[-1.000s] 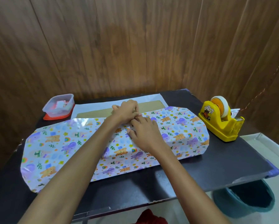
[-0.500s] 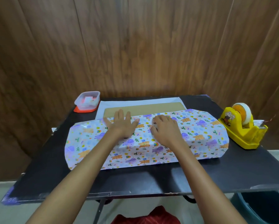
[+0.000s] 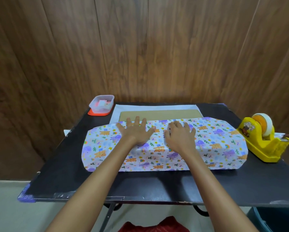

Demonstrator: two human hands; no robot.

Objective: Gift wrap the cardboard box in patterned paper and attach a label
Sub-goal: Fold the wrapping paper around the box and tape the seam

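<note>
Patterned paper (image 3: 207, 144) over cardboard box (image 3: 158, 113), long axis left-right mid-frame; left hand (image 3: 135, 131) and right hand (image 3: 179, 136) flat, splayed, slightly apart, centred on top.

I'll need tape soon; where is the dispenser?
The yellow tape dispenser sits at the table's right edge, just right of the patterned paper.

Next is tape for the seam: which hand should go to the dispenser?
Probably the right hand: the yellow tape dispenser stands at the table's right edge, on its side. The left hand, flat on the patterned paper, can hold the fold down.
</note>
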